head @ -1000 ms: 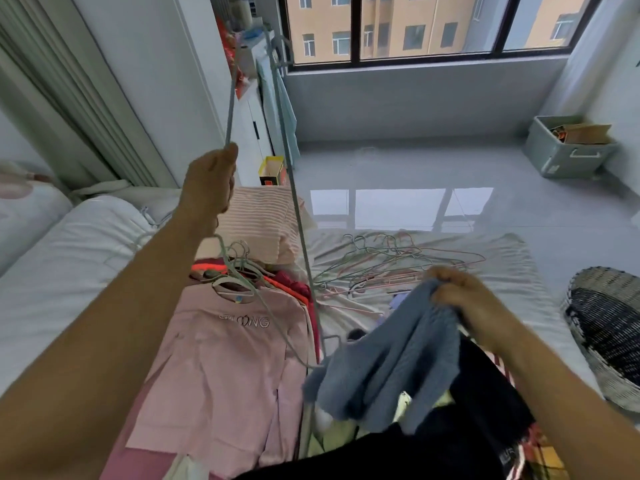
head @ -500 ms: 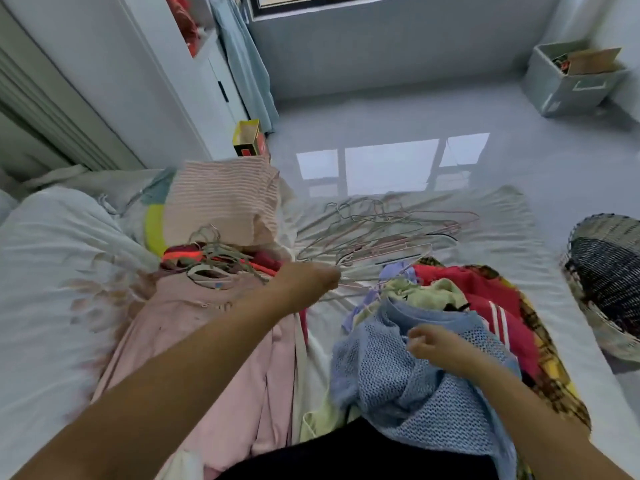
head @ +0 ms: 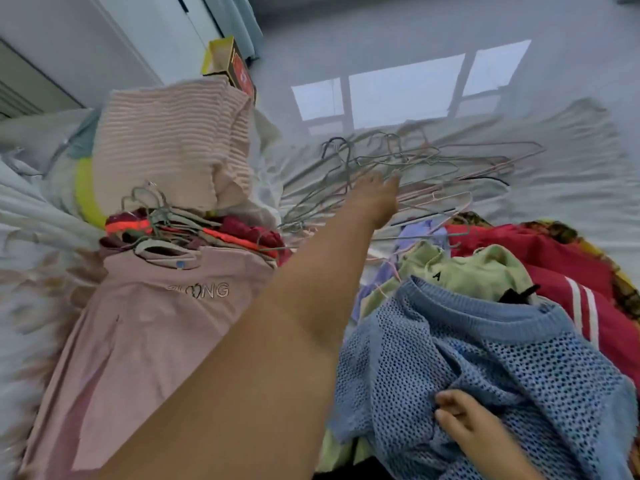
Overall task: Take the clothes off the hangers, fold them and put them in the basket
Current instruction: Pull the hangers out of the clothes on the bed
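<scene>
A blue mesh-knit sweater (head: 512,358) lies bunched on the clothes heap at the lower right, with no hanger visible in it. My right hand (head: 464,424) grips its fabric near the bottom edge. My left hand (head: 377,199) reaches far forward over a pile of bare wire hangers (head: 443,164) on the white bedsheet (head: 571,150), fingers extended and holding nothing. A pink t-shirt (head: 156,327) with lettering lies on the left, still on a hanger, atop other hung clothes. The basket is out of view.
A pale green garment (head: 478,268) and a red one with white stripes (head: 561,271) lie behind the sweater. A pink striped cloth (head: 173,140) is heaped at the back left. A yellow box (head: 225,60) stands on the grey floor (head: 381,39) past the bed.
My left hand carried the wire hanger down from overhead to the hanger pile and now holds nothing. My right hand lowered the blue sweater onto the heap. The view tilted downward.
</scene>
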